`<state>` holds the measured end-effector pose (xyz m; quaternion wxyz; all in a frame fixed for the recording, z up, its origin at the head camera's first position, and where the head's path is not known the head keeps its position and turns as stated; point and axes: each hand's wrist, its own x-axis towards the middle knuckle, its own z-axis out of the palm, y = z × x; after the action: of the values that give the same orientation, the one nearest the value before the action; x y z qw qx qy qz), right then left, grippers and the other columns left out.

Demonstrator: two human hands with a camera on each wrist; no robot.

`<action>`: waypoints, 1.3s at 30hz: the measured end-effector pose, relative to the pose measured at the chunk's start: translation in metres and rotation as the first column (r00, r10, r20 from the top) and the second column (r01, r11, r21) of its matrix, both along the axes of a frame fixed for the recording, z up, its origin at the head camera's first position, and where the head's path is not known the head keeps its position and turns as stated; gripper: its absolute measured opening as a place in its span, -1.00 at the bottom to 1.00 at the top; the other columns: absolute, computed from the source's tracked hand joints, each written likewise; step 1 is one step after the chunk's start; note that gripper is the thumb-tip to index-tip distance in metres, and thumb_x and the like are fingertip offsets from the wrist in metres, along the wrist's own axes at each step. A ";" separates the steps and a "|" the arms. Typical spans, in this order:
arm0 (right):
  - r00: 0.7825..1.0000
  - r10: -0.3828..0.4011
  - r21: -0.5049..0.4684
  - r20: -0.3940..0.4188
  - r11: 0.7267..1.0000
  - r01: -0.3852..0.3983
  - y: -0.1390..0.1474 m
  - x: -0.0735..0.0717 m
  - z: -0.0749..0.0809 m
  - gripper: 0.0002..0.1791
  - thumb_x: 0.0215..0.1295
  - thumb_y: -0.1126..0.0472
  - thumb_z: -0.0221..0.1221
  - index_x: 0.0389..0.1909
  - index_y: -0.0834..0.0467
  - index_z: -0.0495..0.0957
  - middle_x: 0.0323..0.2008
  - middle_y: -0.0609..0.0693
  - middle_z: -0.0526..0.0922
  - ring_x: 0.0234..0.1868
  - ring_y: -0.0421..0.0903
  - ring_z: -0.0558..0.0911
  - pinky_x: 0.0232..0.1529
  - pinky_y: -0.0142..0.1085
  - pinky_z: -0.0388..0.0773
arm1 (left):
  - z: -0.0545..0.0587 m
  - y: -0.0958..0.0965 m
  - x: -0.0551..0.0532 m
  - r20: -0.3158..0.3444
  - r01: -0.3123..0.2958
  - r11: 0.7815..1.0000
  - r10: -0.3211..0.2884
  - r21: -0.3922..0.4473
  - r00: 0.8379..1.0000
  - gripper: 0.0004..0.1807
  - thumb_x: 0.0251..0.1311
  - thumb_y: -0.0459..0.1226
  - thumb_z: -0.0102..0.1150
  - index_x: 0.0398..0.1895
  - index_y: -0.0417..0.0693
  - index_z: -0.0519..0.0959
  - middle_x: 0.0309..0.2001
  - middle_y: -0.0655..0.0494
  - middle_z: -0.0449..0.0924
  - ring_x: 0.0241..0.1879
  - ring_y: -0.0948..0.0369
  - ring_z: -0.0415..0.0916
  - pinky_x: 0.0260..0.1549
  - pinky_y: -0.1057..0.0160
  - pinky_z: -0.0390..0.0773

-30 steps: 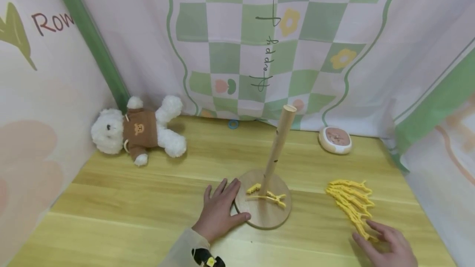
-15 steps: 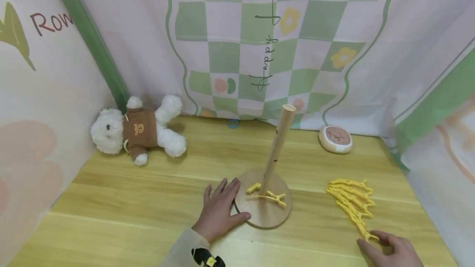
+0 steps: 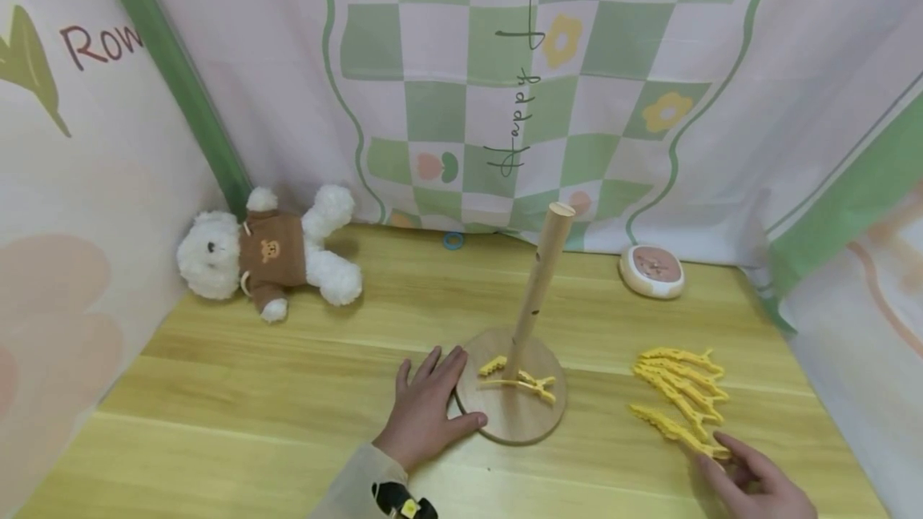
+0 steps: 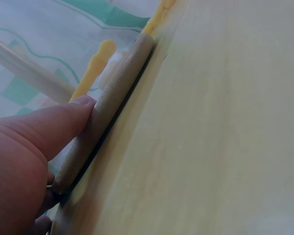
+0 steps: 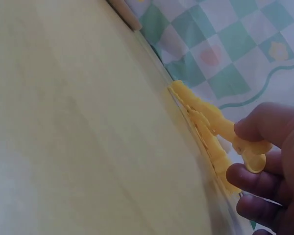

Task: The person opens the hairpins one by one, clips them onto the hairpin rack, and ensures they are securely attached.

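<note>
My left hand (image 3: 429, 415) lies at the left edge of a round wooden base (image 3: 534, 423), fingers spread and thumb on its top. From the base rises a wooden post (image 3: 541, 287) with small holes. Small yellow branch-like pieces (image 3: 537, 385) lie around the post's foot. At the right, my right hand (image 3: 757, 475) pinches the forked end of a thin yellow plastic branch (image 3: 667, 429) between thumb and fingers. In the right wrist view, that knobbly branch (image 5: 210, 117) slants away from the fingertips. Several similar yellow branches (image 3: 681, 379) lie fanned out just beyond it.
A white plush toy (image 3: 270, 255) in a brown shirt lies at the back left of the wooden table (image 3: 288, 415). A small blue ring (image 3: 453, 241) and a white-and-pink rounded device (image 3: 652, 271) sit along the back, before a checked curtain (image 3: 505, 62).
The right hand takes the nearest yellow branch by its forked end and swings it away from the fan, toward the near left. My left hand stays on the base.
</note>
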<state>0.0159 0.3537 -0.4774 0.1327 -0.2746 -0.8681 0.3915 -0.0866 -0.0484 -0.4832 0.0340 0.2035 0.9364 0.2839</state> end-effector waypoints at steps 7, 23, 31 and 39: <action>0.999 -0.007 -0.040 0.044 0.999 0.009 -0.011 -0.006 0.005 -0.75 0.13 0.11 0.48 -0.32 -0.28 0.62 -0.59 -0.39 0.58 -0.57 -0.42 0.51 -0.55 -0.55 0.47 | -0.002 0.000 -0.001 0.003 -0.002 1.000 0.002 0.004 1.000 0.04 0.14 0.36 0.15 0.57 0.03 0.16 0.56 0.12 0.10 0.54 -0.05 -0.02 0.40 -0.36 -0.26; 0.960 0.253 0.207 -0.118 0.952 -0.226 -0.043 -0.013 0.013 -0.68 0.07 0.15 0.51 -0.19 0.23 0.73 -0.56 -0.32 0.58 -0.55 -0.43 0.49 -0.53 -0.60 0.41 | -0.005 0.000 -0.001 -0.014 -0.003 1.000 0.003 0.007 1.000 0.04 0.12 0.37 0.16 0.57 0.04 0.18 0.55 0.12 0.13 0.54 -0.05 0.00 0.40 -0.36 -0.26; 0.911 0.345 0.267 -0.226 0.921 -0.283 -0.059 -0.022 0.016 -0.76 -0.05 0.29 0.55 -0.31 0.14 0.75 -0.59 -0.31 0.55 -0.56 -0.41 0.46 -0.54 -0.58 0.37 | -0.003 0.000 -0.001 -0.016 0.000 1.000 0.000 0.015 1.000 0.04 0.13 0.36 0.17 0.56 0.02 0.18 0.54 0.12 0.14 0.54 -0.05 0.00 0.40 -0.37 -0.26; 0.853 0.453 0.337 -0.259 0.870 -0.360 -0.070 -0.030 0.016 -0.72 -0.09 0.31 0.55 -0.30 0.07 0.75 -0.57 -0.33 0.54 -0.54 -0.38 0.45 -0.50 -0.57 0.37 | -0.005 0.000 -0.001 -0.011 -0.006 1.000 0.006 -0.010 1.000 0.05 0.12 0.37 0.17 0.57 0.04 0.15 0.55 0.15 0.11 0.55 -0.02 -0.03 0.41 -0.34 -0.29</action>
<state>-0.0142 0.2836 -0.4610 0.2262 0.0078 -0.9178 0.3263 -0.0878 -0.0488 -0.4877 0.0289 0.2023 0.9385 0.2783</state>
